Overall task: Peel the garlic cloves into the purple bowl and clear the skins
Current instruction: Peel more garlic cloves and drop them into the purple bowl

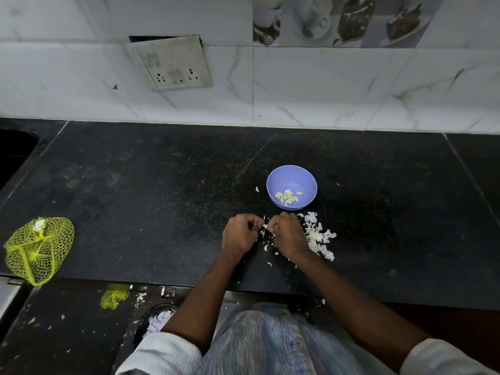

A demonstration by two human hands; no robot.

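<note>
The purple bowl [291, 175] stands on the black counter and holds several peeled garlic cloves [287, 197]. Just in front of the bowl my left hand [239, 235] and my right hand [286, 235] meet, fingers curled, pinching a small garlic clove [264, 226] between them. Most of that clove is hidden by my fingers. A heap of white garlic skins [319, 236] lies to the right of my right hand. A few skin flakes and one loose clove [266, 247] lie between and below my hands.
A yellow net bag [38, 249] lies at the counter's front left corner. The tiled wall with a socket plate [176, 64] bounds the back. Below the counter edge the floor shows a yellow scrap [113, 298], scattered skins and a dark bin [155, 320].
</note>
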